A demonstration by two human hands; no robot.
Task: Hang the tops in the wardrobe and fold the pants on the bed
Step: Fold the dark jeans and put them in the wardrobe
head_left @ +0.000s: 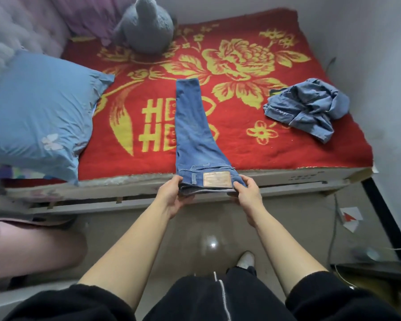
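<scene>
A pair of blue jeans [192, 126] lies lengthwise on the red flowered bed cover [310, 154], legs laid together and pointing away from me. Its waistband with a tan leather patch hangs at the bed's near edge. My left hand [173, 195] grips the left end of the waistband. My right hand [249, 193] grips the right end. A crumpled pale denim garment [308, 107] lies at the right side of the bed, apart from both hands.
A large blue pillow [37, 112] fills the bed's left side. A grey plush toy [146, 26] sits at the head. A pink bundle [28, 246] lies on the floor at my left. Papers and cables [350, 218] lie on the floor at right, by the wall.
</scene>
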